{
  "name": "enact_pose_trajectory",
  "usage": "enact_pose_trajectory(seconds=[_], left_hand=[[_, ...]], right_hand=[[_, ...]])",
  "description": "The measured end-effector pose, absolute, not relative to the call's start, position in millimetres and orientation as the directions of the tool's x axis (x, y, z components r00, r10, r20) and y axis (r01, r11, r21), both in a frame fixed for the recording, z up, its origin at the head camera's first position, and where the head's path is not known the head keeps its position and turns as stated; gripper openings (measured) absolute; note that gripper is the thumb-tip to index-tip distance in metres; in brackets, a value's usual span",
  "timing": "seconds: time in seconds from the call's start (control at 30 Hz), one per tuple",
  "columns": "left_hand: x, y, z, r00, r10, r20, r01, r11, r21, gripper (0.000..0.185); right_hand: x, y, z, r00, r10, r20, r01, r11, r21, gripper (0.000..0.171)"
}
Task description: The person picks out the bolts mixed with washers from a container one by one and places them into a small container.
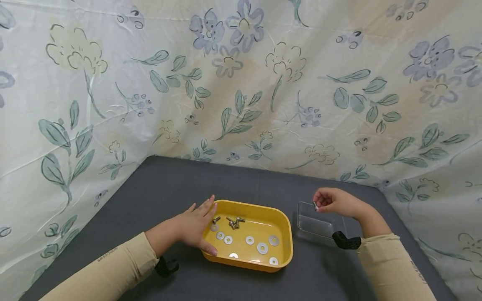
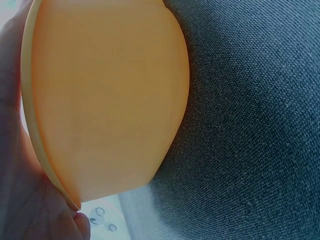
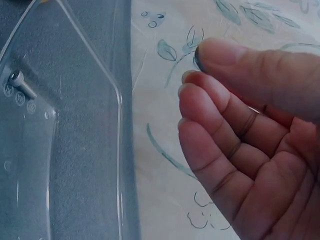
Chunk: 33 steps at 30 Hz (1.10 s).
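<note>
My left hand (image 1: 193, 225) rests over the left rim of a yellow tray (image 1: 260, 265), fingers spread and straight. In the left wrist view the tray's side wall (image 2: 107, 105) fills the middle, with part of the hand (image 2: 30, 175) along its rim. Inside the tray lie several metal bolts (image 1: 232, 225) and several flat washers (image 1: 262, 248). Over a clear plastic box (image 1: 314, 230), my right hand (image 1: 337, 203) pinches a small bolt (image 1: 315, 205) between thumb and fingers; the fingertips hide most of it in the right wrist view. Another bolt (image 3: 23, 85) lies inside the clear box.
The clear box stands just right of the yellow tray, both on a dark grey cloth surface (image 1: 180, 179). Floral fabric (image 1: 233, 104) hangs behind and along both sides. Black wrist bands (image 1: 346, 241) sit at the sleeves.
</note>
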<state>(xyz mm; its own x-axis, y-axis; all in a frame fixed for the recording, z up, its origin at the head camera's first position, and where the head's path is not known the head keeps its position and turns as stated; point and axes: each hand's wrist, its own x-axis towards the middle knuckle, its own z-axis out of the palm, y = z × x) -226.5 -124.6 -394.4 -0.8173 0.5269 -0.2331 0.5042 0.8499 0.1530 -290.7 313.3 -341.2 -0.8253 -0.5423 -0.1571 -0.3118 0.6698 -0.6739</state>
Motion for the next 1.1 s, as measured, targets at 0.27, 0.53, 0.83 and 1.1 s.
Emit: enact_pose_trajectory(seconds=[0.27,0.53,0.83,1.1], left_hand=[[-226.5,-125.1,-394.5,-0.82,0.522,-0.235,0.5,0.853,0.15,0.128],[-226.0,-125.2,-393.5,-0.82,0.519,-0.239,0.499,0.855,0.145,0.128],[-226.7,-125.6,-395.1,-0.817,0.526,-0.236,0.504,0.85,0.152,0.127],[-226.9,-125.7,-395.3,-0.818,0.527,-0.231,0.506,0.85,0.149,0.127]], right_hand=[[-291.6,318.7,-345.9,-0.832,-0.524,-0.184,-0.286,0.689,-0.666,0.02],[-290.8,323.4,-351.4,-0.827,-0.528,-0.193,-0.281,0.686,-0.67,0.023],[-293.2,326.8,-357.4,-0.815,-0.548,-0.19,-0.285,0.664,-0.691,0.019],[-293.2,326.3,-357.8,-0.821,-0.534,-0.2,-0.271,0.674,-0.687,0.021]])
